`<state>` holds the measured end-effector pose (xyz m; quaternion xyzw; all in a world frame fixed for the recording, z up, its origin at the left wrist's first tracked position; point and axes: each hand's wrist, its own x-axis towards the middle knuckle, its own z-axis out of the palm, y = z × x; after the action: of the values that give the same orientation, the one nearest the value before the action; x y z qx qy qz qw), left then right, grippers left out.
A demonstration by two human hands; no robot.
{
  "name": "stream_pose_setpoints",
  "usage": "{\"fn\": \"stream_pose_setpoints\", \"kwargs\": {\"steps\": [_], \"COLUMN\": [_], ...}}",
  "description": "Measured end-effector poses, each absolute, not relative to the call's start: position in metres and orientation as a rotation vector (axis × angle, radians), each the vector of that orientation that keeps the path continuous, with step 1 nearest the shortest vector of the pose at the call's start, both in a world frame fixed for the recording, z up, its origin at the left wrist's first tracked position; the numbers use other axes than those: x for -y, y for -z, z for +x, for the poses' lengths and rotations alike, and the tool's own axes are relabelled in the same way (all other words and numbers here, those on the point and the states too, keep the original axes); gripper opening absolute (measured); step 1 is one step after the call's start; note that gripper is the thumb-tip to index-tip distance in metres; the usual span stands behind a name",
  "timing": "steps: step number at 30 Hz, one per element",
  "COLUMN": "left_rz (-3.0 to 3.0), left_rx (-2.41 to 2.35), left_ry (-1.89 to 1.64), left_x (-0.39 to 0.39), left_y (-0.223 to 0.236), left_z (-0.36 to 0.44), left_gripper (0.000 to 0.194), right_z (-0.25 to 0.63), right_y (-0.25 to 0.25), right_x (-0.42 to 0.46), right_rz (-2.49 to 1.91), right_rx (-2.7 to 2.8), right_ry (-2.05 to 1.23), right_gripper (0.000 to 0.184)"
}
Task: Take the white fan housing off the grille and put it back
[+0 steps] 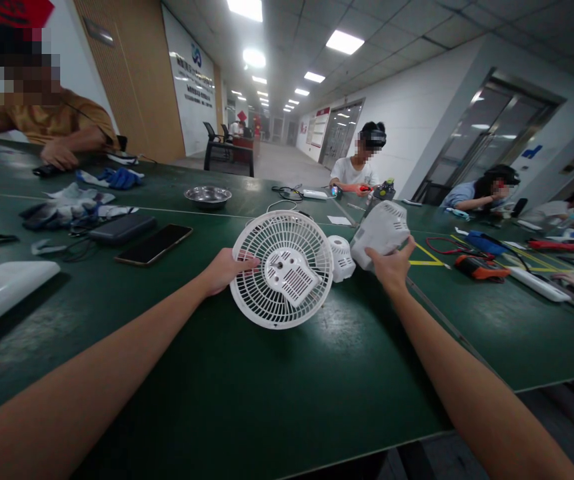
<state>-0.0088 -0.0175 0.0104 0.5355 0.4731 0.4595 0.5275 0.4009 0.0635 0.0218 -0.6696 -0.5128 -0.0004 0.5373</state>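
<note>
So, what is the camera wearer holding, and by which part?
The left hand holds the round white plastic fan grille by its left rim; the right hand, the slotted white plastic housing by its lower near end.

Left hand [223, 270]: fingers partly hidden behind round white plastic fan grille [291, 270]. Right hand [391, 265]: some fingers out of sight behind vented white plastic housing [381, 230]. Glossy white plastic casing [9, 290] clipped by left edge. Dark wall lettering [199, 93]: too small to read.

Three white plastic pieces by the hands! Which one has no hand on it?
The small vented piece in the middle; the left hand holds the round grille, the right hand the bigger housing.
</note>
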Motion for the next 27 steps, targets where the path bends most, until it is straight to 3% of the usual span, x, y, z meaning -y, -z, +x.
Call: {"fn": "stream_pose_setpoints", "kwargs": {"steps": [7,14,27], "left_rz": [1.266,1.284,1.272], "left_rx": [-1.133,-1.144,-1.141], "left_ry": [-1.096,-1.104,-1.100], "left_x": [0.012,0.012,0.011], "left_y": [-0.005,-0.006,-0.005], "left_z": [-0.009,-0.010,-0.011], "left_gripper": [0.025,0.028,0.027], "right_z": [0.359,0.330,0.404], "right_y": [-0.051,-0.032,-0.032], "right_x": [-0.042,-0.038,-0.059], "right_rz": [-1.327,-1.453,-1.580], "right_rx": [1.214,1.518,1.326], "right_ry": [0.105,0.013,0.045], "right_gripper": [0.112,0.107,0.103]}}
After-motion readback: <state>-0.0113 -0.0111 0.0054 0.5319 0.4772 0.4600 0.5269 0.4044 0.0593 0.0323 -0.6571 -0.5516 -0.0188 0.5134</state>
